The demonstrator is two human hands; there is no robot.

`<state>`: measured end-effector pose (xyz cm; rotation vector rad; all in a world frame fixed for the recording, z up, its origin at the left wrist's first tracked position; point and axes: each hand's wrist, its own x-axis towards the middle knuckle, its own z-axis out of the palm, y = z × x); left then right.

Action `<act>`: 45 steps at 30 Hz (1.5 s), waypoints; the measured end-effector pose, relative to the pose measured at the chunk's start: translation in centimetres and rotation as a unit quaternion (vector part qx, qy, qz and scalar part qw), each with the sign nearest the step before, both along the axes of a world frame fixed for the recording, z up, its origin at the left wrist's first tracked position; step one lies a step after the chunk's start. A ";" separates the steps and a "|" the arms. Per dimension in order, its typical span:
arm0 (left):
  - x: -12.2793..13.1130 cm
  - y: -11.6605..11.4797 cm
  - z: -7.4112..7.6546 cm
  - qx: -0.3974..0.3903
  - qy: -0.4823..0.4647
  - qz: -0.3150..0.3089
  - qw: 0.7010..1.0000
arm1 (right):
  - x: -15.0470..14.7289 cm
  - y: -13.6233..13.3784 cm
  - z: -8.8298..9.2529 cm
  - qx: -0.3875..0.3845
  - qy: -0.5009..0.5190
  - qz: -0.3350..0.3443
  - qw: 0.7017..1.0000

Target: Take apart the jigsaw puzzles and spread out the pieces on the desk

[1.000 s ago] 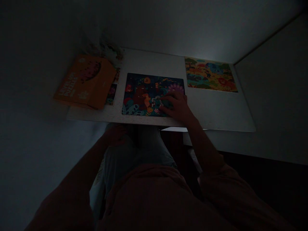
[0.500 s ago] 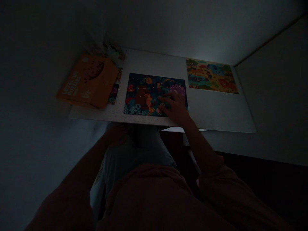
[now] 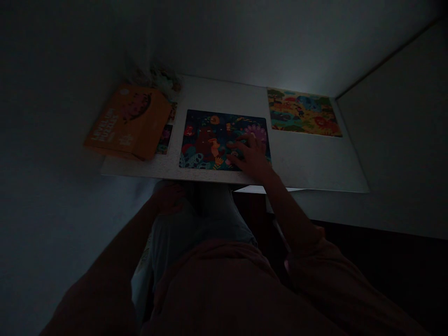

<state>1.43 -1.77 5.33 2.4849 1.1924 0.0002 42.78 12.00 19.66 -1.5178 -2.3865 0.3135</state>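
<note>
A dark jigsaw puzzle (image 3: 199, 140) with a forest animal picture lies on the white table in front of me. It looks fully joined, though the dim light blurs its seams. My right hand (image 3: 252, 157) rests over its right part, fingers spread and touching the picture, with no loose piece visible in them. The purple peacock is partly covered by this hand. Below the table edge, my left hand (image 3: 170, 198) lies on my thigh, fingers laid out and holding nothing.
An orange puzzle box (image 3: 129, 121) stands at the left, with picture cards (image 3: 164, 140) partly under it and a clear plastic bag (image 3: 163, 79) behind. A yellow savanna puzzle (image 3: 304, 114) lies at the back right of the table (image 3: 315, 163). Walls close in behind and to the right.
The view has shifted slightly. My right hand stays on the right part of the dark puzzle with its fingers barely moved. My left hand remains on my thigh.
</note>
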 end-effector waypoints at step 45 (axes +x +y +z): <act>-3.5 -1.4 -4.1 0.067 -0.015 -0.011 0.998 | -5.8 5.5 0.8 -0.046 -0.096 -0.037 0.994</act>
